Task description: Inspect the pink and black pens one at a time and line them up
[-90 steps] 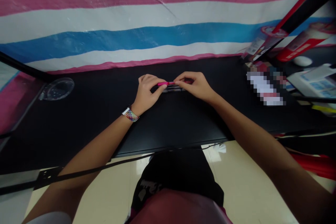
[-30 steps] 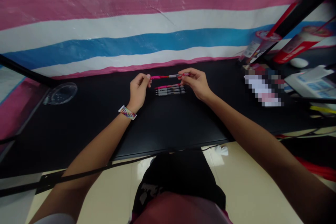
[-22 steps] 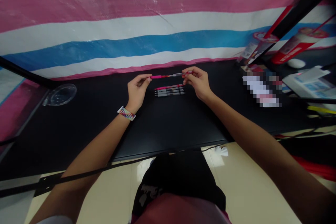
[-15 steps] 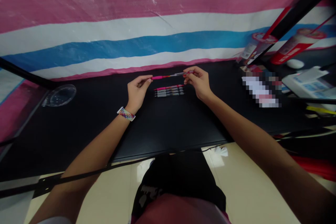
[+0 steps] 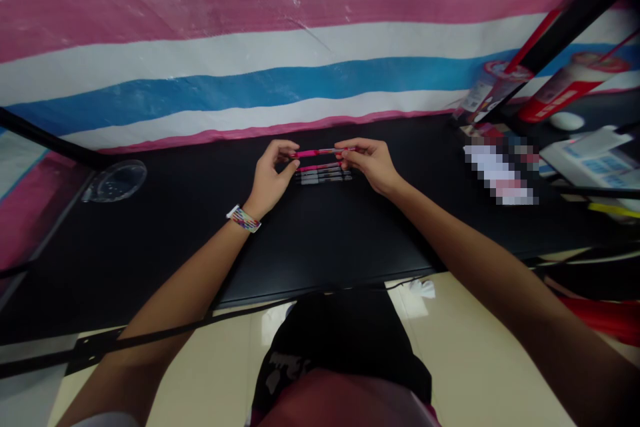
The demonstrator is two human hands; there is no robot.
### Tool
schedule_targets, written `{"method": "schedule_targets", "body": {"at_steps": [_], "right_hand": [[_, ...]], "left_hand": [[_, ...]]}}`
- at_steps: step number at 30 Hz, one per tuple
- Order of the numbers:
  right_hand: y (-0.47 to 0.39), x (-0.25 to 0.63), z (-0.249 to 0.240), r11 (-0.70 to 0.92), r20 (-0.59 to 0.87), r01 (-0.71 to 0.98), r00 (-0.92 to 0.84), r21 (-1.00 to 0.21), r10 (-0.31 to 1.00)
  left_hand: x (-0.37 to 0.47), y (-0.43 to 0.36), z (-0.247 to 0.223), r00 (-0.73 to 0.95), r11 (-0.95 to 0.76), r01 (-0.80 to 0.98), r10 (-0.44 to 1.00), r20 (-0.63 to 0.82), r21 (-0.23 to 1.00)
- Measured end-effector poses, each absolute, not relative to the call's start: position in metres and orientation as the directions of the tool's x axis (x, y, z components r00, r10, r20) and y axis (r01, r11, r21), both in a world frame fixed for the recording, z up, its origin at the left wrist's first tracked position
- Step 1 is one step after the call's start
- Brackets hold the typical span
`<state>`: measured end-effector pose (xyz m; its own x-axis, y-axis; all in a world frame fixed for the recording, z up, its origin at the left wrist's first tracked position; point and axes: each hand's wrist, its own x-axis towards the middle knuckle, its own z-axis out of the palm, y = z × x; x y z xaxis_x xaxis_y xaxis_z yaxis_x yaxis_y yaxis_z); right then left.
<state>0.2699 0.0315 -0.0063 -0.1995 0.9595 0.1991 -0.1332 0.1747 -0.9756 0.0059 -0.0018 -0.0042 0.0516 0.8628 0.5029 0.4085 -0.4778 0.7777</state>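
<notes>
Pink pen, pinched at either end by the left hand and right hand, hangs just above three pens on the black table. Light, stiff, smooth plastic; end grips suit it.

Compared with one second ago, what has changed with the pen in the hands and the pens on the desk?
Both hands came closer together: the left hand and right hand now pinch the pink pen nearer its middle, so less of it shows. The pen also sits lower, just above the row of pens on the black desk. The row, the clear lid and the grip at both ends stayed the same.
</notes>
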Motion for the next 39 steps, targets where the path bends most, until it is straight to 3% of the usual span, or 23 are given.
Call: {"method": "schedule_targets", "body": {"at_steps": [5, 10, 15, 19, 24, 28, 34, 39], "right_hand": [[0.03, 0.268, -0.005, 0.151, 0.186, -0.165, -0.227, -0.975, 0.956], [0.029, 0.267, -0.004, 0.155, 0.197, -0.189, -0.23, -0.97, 0.953], [0.027, 0.267, -0.002, 0.167, 0.201, -0.16, -0.233, -0.973, 0.951], [0.026, 0.266, -0.002, 0.18, 0.21, -0.142, -0.232, -0.973, 0.95], [0.027, 0.264, -0.004, 0.188, 0.224, -0.165, -0.236, -0.968, 0.946], [0.028, 0.265, -0.006, 0.19, 0.227, -0.168, -0.241, -0.967, 0.944], [0.029, 0.266, -0.008, 0.202, 0.229, -0.135, -0.231, -0.97, 0.946], [0.028, 0.266, -0.007, 0.182, 0.208, -0.126, -0.238, -0.975, 0.949]], "left_hand": [[0.007, 0.0, -0.008, 0.075, -0.483, 0.282, 0.873, 0.483, 0.829], [0.005, 0.005, -0.015, 0.107, -0.582, 0.316, 0.807, 0.581, 0.75], [0.005, 0.006, -0.017, 0.074, -0.516, 0.267, 0.853, 0.517, 0.814], [0.005, 0.005, -0.015, 0.073, -0.577, 0.34, 0.803, 0.591, 0.742], [0.007, 0.002, -0.01, 0.06, -0.501, 0.356, 0.855, 0.515, 0.789], [0.009, 0.0, -0.009, 0.096, -0.549, 0.409, 0.82, 0.564, 0.729], [0.009, -0.004, -0.009, 0.065, -0.458, 0.515, 0.864, 0.5, 0.725], [0.011, -0.008, -0.001, 0.076, -0.517, 0.517, 0.822, 0.565, 0.682]]}}
